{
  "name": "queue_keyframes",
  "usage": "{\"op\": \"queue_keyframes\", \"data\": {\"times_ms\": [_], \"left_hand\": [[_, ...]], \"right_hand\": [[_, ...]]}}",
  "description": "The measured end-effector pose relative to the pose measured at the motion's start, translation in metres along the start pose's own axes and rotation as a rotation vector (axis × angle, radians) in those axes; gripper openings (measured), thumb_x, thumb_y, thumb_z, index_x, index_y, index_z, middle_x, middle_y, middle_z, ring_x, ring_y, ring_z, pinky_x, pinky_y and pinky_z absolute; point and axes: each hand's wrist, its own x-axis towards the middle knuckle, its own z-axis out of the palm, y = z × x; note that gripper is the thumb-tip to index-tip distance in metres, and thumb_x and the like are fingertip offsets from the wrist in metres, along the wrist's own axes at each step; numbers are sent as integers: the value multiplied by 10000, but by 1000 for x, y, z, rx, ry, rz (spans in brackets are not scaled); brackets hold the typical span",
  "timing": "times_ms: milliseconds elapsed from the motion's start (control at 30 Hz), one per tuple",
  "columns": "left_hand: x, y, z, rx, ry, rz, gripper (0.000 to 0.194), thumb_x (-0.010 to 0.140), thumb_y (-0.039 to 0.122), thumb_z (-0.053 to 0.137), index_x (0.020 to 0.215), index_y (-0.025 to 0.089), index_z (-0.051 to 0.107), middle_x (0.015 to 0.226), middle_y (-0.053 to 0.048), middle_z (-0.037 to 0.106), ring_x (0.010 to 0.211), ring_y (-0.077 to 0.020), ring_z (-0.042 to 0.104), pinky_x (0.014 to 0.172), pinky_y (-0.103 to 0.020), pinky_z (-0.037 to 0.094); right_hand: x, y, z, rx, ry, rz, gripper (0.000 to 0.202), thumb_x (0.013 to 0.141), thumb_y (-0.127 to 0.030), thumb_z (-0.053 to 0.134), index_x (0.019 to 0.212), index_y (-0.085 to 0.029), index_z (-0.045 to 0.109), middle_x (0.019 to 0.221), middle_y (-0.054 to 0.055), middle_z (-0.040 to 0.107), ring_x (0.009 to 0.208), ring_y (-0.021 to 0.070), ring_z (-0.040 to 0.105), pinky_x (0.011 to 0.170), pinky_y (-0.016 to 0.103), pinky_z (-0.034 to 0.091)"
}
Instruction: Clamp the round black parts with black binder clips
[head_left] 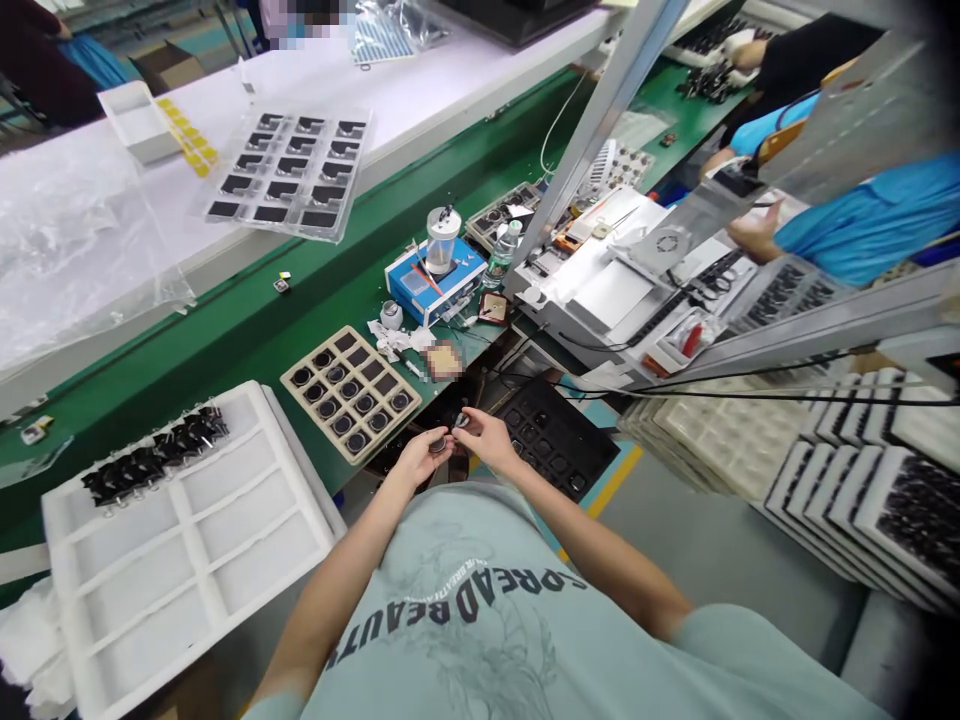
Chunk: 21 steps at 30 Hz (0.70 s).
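Observation:
Close to my body, my left hand (421,457) is closed round a small round dark disc (438,444) with a pale rim. Beside it, my right hand (486,440) pinches a small shiny piece (459,421) just above the disc. The fingers of both hands nearly meet; whether the two pieces touch, I cannot tell. To the left, a beige compartment tray (318,420) on the green bench holds rows of round dark pieces, with some flat dark squares at its far side. Below my right hand lies a black compartment tray (598,445), also with dark pieces.
White foam trays (225,525) with black binder clips (157,450) stand at left. Ahead are a blue box (409,298), a cup (442,240), a bottle (501,258) and a clear tray (289,170). Stacked trays (817,500) and a co-worker's blue sleeve (847,235) are right.

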Motion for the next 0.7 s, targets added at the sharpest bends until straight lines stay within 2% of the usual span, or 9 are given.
{"op": "queue_keyframes", "data": {"times_ms": [100, 200, 300, 367, 467, 600, 700], "left_hand": [[27, 4, 15, -55, 118, -32, 206, 973, 238, 466, 889, 125, 616, 688, -74, 627, 582, -152, 617, 564, -265, 533], [53, 5, 28, -93, 179, -46, 177, 958, 146, 417, 863, 151, 567, 640, -26, 561, 562, -136, 574, 617, -275, 536], [71, 5, 36, -142, 224, -36, 128, 917, 86, 479, 842, 169, 543, 646, -3, 546, 556, -116, 539, 647, -265, 529], [77, 5, 38, -169, 240, -24, 130, 904, 69, 500, 837, 173, 538, 660, -1, 556, 569, -112, 537, 657, -262, 529], [78, 5, 37, -189, 249, -7, 139, 912, 68, 492, 834, 172, 540, 651, 5, 555, 570, -108, 536, 675, -269, 541], [61, 5, 27, -194, 233, 10, 164, 945, 124, 482, 804, 158, 558, 619, -6, 543, 566, -121, 561, 666, -273, 544], [34, 3, 8, -206, 203, 33, 162, 947, 187, 527, 814, 134, 602, 680, -59, 609, 627, -161, 633, 635, -278, 538]], "right_hand": [[24, -2, -25, -384, 27, 61, 470, 795, -236, 681, 1256, -146, 653, 1121, 138, 727, 1060, 273, 680, 972, 381, 499], [40, -1, -47, -521, 39, 62, 510, 803, -201, 660, 1305, -121, 623, 1233, 174, 672, 1147, 290, 635, 1027, 388, 459], [47, 7, -60, -350, 45, 78, 562, 783, -239, 686, 1328, -126, 600, 1213, 150, 680, 1022, 251, 674, 976, 382, 499], [48, 14, -62, -132, 22, 92, 597, 753, -287, 722, 1317, -137, 596, 1202, 132, 685, 925, 219, 688, 911, 373, 533], [46, 19, -61, 190, -63, 85, 634, 705, -374, 767, 1278, -162, 598, 1216, 120, 677, 888, 190, 681, 861, 368, 556], [47, 8, -53, 429, -192, 54, 637, 659, -435, 814, 1219, -200, 620, 1264, 112, 654, 976, 198, 669, 893, 375, 555], [51, -2, -41, 526, -256, 72, 662, 687, -423, 800, 1284, -231, 589, 1296, 100, 640, 998, 221, 692, 852, 373, 571]]}}
